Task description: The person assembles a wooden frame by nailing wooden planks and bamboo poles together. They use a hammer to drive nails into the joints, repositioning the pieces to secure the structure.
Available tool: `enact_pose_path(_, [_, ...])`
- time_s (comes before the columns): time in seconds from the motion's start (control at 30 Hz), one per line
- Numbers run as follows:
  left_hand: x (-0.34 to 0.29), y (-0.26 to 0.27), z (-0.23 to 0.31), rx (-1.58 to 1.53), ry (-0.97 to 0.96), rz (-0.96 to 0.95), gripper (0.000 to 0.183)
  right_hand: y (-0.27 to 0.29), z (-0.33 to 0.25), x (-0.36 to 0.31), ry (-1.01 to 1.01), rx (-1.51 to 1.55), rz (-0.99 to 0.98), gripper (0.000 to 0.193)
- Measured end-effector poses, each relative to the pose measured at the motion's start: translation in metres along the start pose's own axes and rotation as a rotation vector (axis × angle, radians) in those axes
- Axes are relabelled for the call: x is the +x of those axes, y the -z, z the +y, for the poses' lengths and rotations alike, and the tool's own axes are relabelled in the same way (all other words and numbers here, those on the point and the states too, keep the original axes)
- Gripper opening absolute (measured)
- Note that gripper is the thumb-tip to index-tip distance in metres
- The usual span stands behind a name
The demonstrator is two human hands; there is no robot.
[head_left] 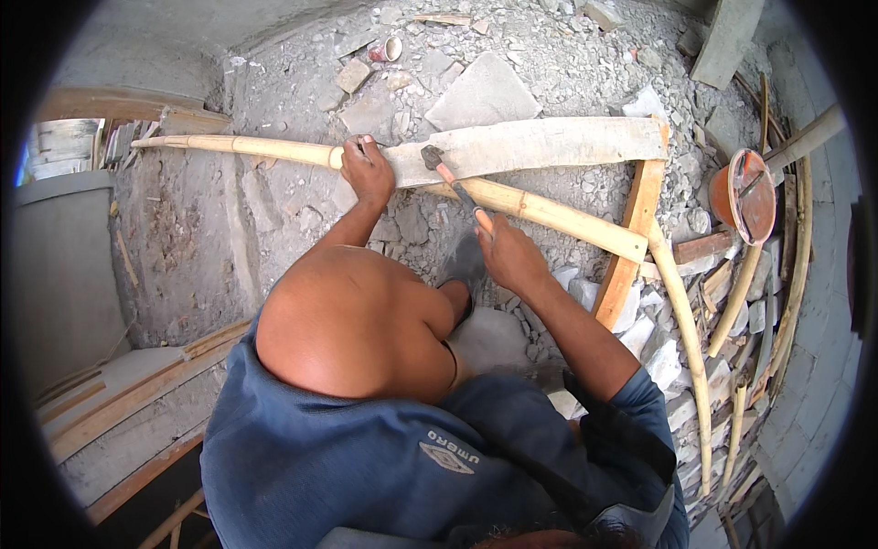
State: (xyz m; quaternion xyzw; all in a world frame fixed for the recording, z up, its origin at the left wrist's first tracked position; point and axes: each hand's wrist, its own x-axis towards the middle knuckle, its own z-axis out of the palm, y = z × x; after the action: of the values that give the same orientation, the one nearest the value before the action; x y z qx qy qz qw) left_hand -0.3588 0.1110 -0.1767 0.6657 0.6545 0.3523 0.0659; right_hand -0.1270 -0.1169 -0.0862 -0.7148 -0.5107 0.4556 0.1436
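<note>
A long pale wooden board [540,146] lies across a bamboo pole [549,216], which passes beneath the board near its left end. My left hand [369,174] is closed around that left end, where the board and pole cross; its fingertips are partly hidden. In my right hand [518,260] is a hammer [465,197] with an orange and dark handle. The hammer's head is over the board, a short way right of my left hand. At the right, an orange-brown timber [631,242] runs under the board's end and the pole's end.
Broken concrete and rubble [402,82] cover the ground, with a flat slab [487,91] behind the board. An orange bucket [743,197] stands at the right, near loose bamboo lengths [681,320]. A grey wall [73,265] rises at the left. A paper cup [391,48] lies far back.
</note>
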Motion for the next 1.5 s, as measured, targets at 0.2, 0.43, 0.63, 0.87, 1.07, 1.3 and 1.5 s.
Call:
enact_pose_path(0.2, [-0.031, 0.022, 0.023, -0.461, -0.143, -0.226, 0.020, -0.016, 0.026, 0.012, 0.054, 0.153, 0.087, 0.047])
enact_pose_path(0.43, [-0.043, 0.025, 0.010, -0.581, -0.071, -0.455, 0.019, 0.008, 0.032, -0.008, -0.025, 0.435, -0.022, 0.043])
enact_pose_path(0.63, [-0.041, 0.023, 0.012, -0.558, -0.130, -0.419, 0.018, 0.012, 0.064, -0.043, 0.014, 0.289, 0.021, 0.033])
enact_pose_path(0.87, [-0.038, 0.031, 0.013, -0.342, -0.388, -0.366, 0.013, 0.014, 0.052, -0.074, 0.114, 0.279, 0.135, 0.040])
enact_pose_path(1.07, [-0.039, 0.037, 0.018, -0.288, -0.404, -0.384, 0.008, 0.021, 0.022, -0.060, 0.089, 0.216, 0.111, 0.039])
enact_pose_path(1.3, [-0.041, 0.033, 0.012, -0.285, -0.438, -0.342, 0.008, 0.015, 0.010, -0.045, 0.141, 0.129, 0.110, 0.039])
enact_pose_path(1.5, [-0.045, 0.034, 0.012, -0.272, -0.448, -0.338, 0.008, 0.030, -0.016, -0.047, 0.222, 0.103, 0.154, 0.041])
